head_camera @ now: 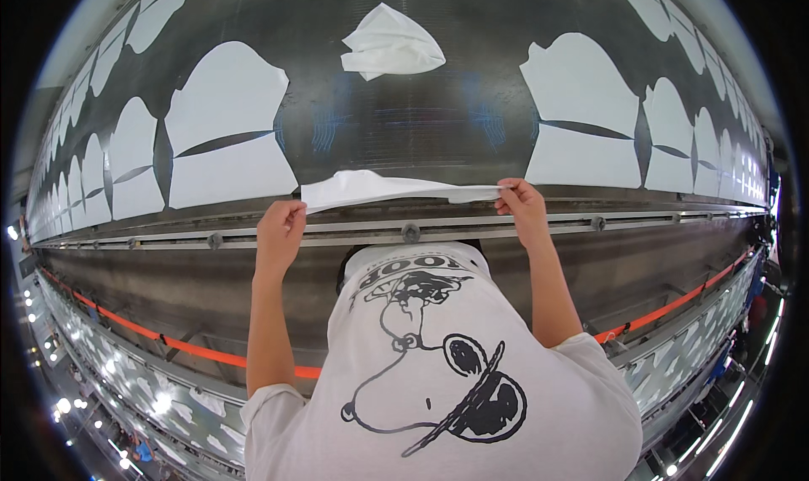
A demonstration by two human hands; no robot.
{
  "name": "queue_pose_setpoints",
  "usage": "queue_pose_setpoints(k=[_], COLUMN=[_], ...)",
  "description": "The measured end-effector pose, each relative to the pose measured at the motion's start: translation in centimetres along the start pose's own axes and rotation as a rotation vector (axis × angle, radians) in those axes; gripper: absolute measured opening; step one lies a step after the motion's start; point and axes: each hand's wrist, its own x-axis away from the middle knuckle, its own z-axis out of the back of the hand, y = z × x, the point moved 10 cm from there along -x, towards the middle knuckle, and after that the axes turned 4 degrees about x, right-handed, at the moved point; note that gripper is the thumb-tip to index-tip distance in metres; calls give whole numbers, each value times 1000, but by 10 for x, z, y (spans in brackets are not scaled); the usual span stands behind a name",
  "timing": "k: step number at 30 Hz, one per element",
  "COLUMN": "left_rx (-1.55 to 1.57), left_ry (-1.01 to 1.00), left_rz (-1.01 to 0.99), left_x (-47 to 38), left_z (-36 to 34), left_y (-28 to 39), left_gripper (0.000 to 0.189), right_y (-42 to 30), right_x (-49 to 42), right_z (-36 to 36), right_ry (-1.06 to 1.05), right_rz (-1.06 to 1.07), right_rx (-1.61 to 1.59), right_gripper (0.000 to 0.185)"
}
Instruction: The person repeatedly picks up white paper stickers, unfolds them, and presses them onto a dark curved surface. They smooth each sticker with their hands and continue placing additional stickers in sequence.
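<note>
A piece of white fabric (373, 189) stretches between my two hands at the near edge of the long dark table (404, 118). My left hand (280, 231) pinches its left corner, while the fingers of my right hand (523, 210) grip the right end. The fabric looks partly folded along its length. Farther back on the table, a second white fabric piece (393, 44) lies crumpled, apart from both hands. Blue marking lines (411, 116) show on the bare surface between the two pieces.
Flat white cut pieces lie in rows to the left (231, 102) and right (581, 99). A metal rail (354, 231) with round knobs runs along the table's front. Behind me are an orange strip (208, 353) and another table (158, 392) bearing white pieces.
</note>
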Motion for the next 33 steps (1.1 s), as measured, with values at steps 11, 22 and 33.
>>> queue_pose_setpoints(k=[11, 22, 33], left_rx=[237, 166, 119], left_ry=[76, 22, 138], left_rz=[95, 305, 92], left_x=[37, -1, -103], left_z=[7, -32, -49], left_y=[27, -47, -68], left_gripper=[22, 26, 28], right_y=[-53, 11, -11], right_x=[33, -15, -82], right_z=[22, 17, -5], right_ry=[-140, -40, 132], right_rz=[122, 90, 300], right_rx=[53, 241, 254], right_gripper=[17, 22, 21])
